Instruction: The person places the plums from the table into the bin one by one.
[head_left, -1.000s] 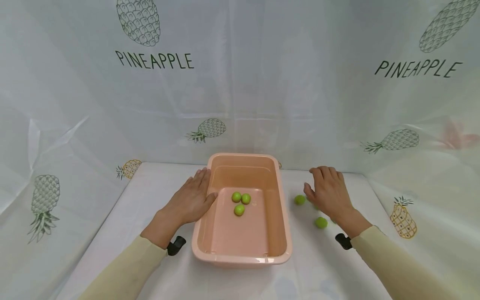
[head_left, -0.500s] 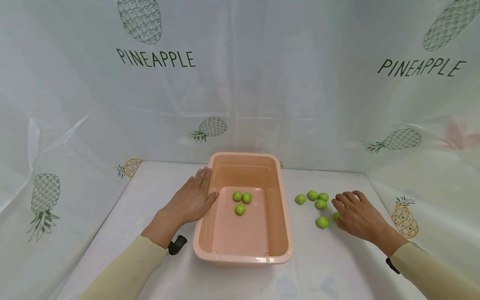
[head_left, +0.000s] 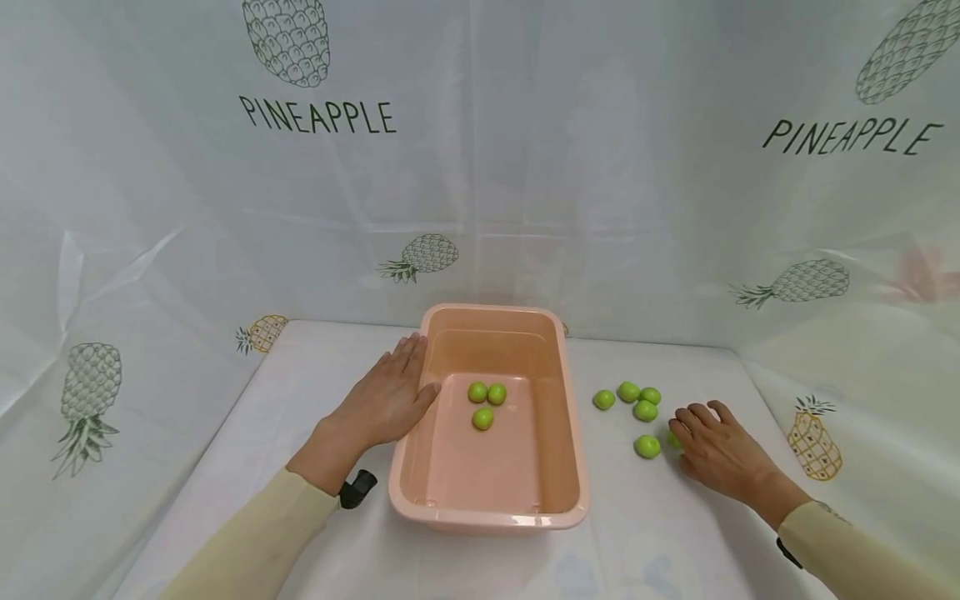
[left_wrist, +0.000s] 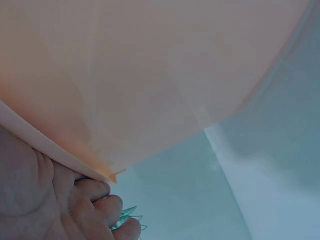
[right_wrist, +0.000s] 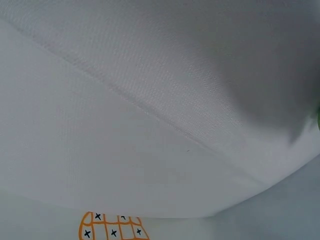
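Note:
A peach-coloured plastic basin (head_left: pixel 487 518) stands mid-table, with three small round green fruits (head_left: pixel 482 418) on its floor. My left hand (head_left: pixel 382 400) lies along the basin's left rim, fingers straight and together; its palm side shows against the basin wall (left_wrist: pixel 140 80) in the left wrist view. To the right of the basin, my right hand (head_left: pixel 723 454) has its thumb and bent fingers around a small green fruit (head_left: pixel 674 439), which they partly hide. Only a sliver of green shows at the edge of the right wrist view, and the hand itself is out of that frame.
Several loose green fruits (head_left: pixel 645 410) lie on the white-covered table (head_left: pixel 622 525) between the basin and my right hand. A pineapple-printed sheet (head_left: pixel 510 183) hangs behind the table and along both sides.
My right hand has come from above the loose fruits rightward and nearer, down to the rightmost fruit, staying there for the last half second. The left hand keeps its place on the rim.

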